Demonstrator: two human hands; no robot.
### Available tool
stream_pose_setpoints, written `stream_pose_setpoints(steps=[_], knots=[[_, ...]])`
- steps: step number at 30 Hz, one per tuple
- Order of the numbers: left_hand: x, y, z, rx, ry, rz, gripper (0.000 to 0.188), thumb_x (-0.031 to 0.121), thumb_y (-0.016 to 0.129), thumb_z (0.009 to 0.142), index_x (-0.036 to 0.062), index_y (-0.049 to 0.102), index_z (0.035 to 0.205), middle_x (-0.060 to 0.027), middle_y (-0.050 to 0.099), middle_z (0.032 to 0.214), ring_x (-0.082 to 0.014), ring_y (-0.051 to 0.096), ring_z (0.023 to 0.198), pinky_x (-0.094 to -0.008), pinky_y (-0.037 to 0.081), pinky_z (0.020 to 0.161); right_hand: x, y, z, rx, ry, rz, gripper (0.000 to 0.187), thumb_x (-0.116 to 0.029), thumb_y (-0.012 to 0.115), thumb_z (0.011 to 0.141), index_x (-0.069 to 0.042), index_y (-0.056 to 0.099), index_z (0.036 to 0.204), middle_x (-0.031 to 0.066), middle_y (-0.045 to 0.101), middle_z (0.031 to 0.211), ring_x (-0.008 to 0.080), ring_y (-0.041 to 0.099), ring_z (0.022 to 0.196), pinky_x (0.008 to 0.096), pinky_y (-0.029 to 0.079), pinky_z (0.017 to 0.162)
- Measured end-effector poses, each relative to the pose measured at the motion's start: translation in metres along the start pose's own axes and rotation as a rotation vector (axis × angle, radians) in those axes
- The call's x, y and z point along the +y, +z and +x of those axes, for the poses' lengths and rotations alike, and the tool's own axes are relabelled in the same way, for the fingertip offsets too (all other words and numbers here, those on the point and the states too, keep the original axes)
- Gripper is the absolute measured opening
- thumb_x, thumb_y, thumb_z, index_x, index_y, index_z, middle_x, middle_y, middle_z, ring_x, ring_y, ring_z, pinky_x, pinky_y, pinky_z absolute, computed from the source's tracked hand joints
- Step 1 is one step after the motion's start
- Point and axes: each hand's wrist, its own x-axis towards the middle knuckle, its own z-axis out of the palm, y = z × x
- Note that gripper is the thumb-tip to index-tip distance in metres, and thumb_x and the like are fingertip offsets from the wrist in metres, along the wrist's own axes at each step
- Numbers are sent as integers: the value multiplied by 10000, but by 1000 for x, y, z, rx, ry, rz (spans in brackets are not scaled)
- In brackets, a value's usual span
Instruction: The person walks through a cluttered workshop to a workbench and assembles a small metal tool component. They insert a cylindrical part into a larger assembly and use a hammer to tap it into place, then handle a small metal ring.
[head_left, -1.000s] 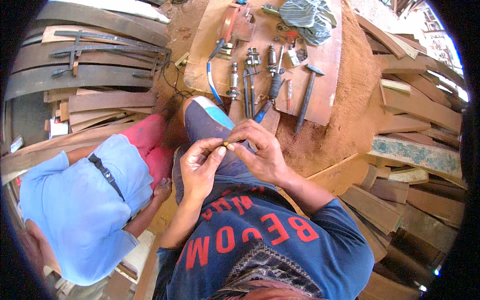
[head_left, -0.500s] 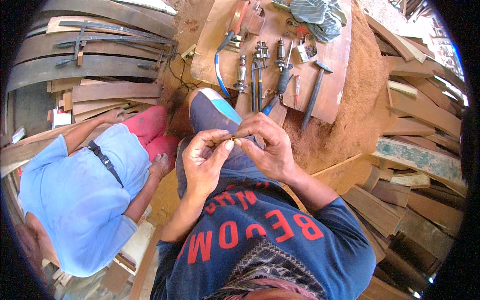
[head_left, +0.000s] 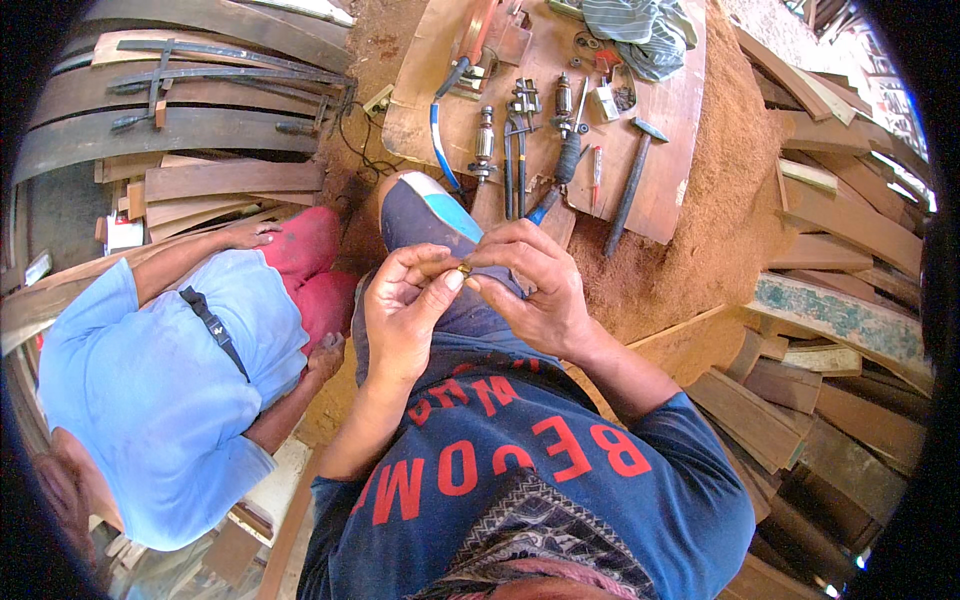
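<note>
A tiny brass-coloured metal piece (head_left: 464,270) is pinched between the fingertips of both my hands, above my lap. My left hand (head_left: 405,300) holds it from the left between thumb and forefinger. From the other side, my right hand (head_left: 545,290) closes its thumb and bent fingers on it. Its exact kind is too small to make out. Beyond my knee, a board (head_left: 430,120) bears a hammer (head_left: 628,195), a pair of pliers (head_left: 516,170), a thin red screwdriver (head_left: 597,170) and two motor armatures (head_left: 485,140), with an orange-red power tool (head_left: 480,35) farther back.
A co-worker in a light blue shirt (head_left: 170,400) sits close at my left. Stacked planks lie at left (head_left: 230,182) and right (head_left: 850,225). Bar clamps (head_left: 220,75) rest on the left stack. Sawdust (head_left: 735,150) covers the floor beside the board; a striped cloth (head_left: 640,35) lies on its far end.
My fingers have shifted slightly around the brass-coloured piece, which shows a little more now. The co-worker's hands have moved slightly on the legs.
</note>
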Motion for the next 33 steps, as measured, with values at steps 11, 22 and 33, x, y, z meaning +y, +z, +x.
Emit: stream_pose_setpoints(steps=[11, 22, 33], knots=[[-5, 2, 9, -19, -184, -126, 322, 51, 689, 958, -10, 599, 1260, -116, 723, 1090, -157, 699, 973, -272, 562, 863, 17, 3, 2, -3, 39, -1, 155, -65, 724, 863, -16, 692, 1007, 135, 675, 986, 291, 657, 978, 396, 524, 862], [-55, -63, 7, 22, -218, 391, 264, -8, 635, 962, -17, 620, 1226, -123, 714, 1107, -166, 667, 1028, -300, 538, 943, 85, -18, 8, 261, 508, 155, 197, -144, 702, 934, 7, 726, 1059, 64, 707, 963, 117, 641, 911, 290, 517, 817], [-101, -141, -7, 215, -171, 728, 287, 42, 647, 955, -2, 621, 1238, -126, 716, 1107, -187, 668, 1020, -320, 518, 933, 213, -106, 28, 534, 556, -185, 242, -166, 686, 912, 13, 745, 1063, 151, 749, 875, 168, 702, 808, 338, 549, 760]])
